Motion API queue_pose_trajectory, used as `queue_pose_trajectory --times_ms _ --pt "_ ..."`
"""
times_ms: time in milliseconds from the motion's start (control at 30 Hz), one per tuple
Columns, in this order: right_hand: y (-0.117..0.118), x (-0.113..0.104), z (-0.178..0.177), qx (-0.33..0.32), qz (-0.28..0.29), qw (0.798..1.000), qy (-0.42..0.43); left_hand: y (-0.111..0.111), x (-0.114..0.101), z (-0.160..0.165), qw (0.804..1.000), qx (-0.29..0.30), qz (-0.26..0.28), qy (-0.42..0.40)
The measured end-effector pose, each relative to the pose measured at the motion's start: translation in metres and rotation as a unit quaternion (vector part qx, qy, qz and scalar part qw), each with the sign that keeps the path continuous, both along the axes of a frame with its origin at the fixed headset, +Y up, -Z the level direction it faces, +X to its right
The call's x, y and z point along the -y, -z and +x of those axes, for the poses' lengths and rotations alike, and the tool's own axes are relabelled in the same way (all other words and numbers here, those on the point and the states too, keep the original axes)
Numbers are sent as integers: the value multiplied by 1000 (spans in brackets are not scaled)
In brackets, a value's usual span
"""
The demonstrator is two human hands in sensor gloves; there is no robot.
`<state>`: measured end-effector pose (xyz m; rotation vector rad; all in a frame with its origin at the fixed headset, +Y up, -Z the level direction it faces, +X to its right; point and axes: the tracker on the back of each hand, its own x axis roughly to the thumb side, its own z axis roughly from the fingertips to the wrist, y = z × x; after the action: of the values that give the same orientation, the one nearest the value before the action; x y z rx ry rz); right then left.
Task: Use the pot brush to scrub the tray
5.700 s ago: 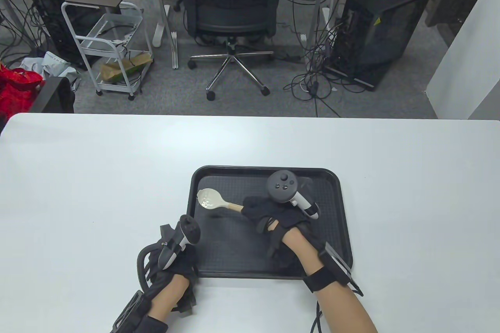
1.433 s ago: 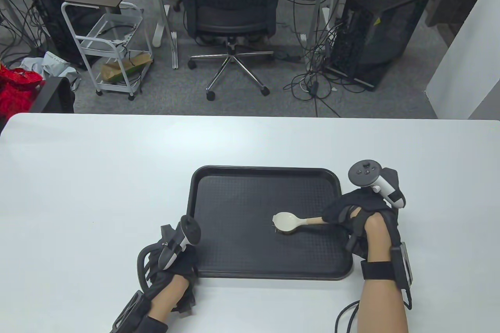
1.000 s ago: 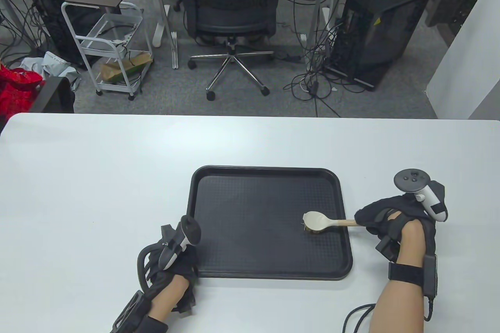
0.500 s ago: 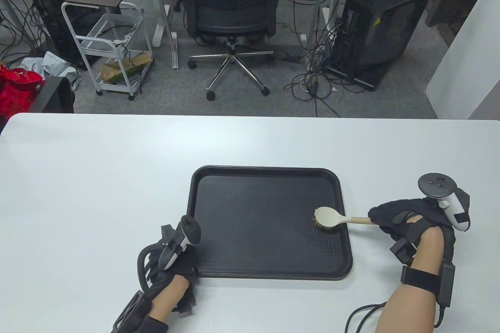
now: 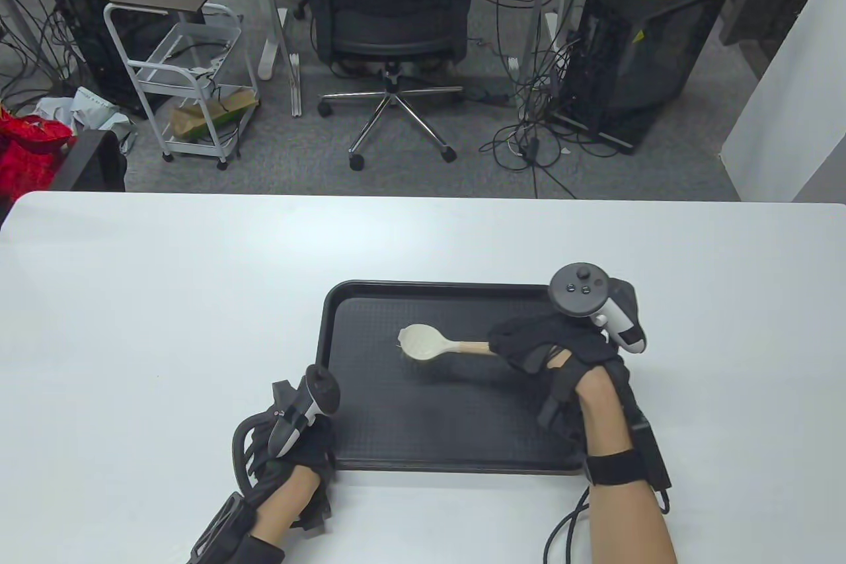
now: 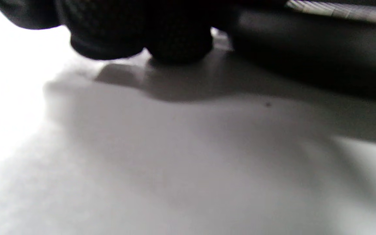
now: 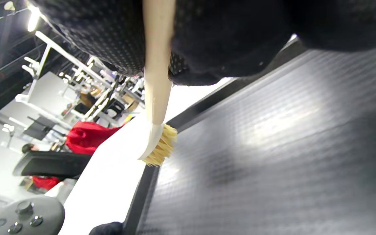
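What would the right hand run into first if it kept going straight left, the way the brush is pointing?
Probably nothing on the tray floor: the right hand holds the pot brush pointing left, so the brush head would likely meet the tray at its left rim first. Brush height is unclear.

Grey carpet floor (image 5: 462,174) strewn with cables; black office chair (image 5: 393,2) beyond the white table (image 5: 165,299); white wire cart (image 5: 192,81) left; black computer tower (image 5: 634,61) right.
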<state>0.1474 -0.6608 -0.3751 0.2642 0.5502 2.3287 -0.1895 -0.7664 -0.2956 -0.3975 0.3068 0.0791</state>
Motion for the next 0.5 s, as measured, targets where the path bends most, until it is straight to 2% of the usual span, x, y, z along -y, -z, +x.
queue_pose_trajectory --times_ms 267,500 --pt "-1 31 -64 -44 -3 999 -21 0 1 0 1000 1 0 -3" --pt "-13 45 -104 -85 -2 996 -32 0 1 -1 1000 1 0 -3"
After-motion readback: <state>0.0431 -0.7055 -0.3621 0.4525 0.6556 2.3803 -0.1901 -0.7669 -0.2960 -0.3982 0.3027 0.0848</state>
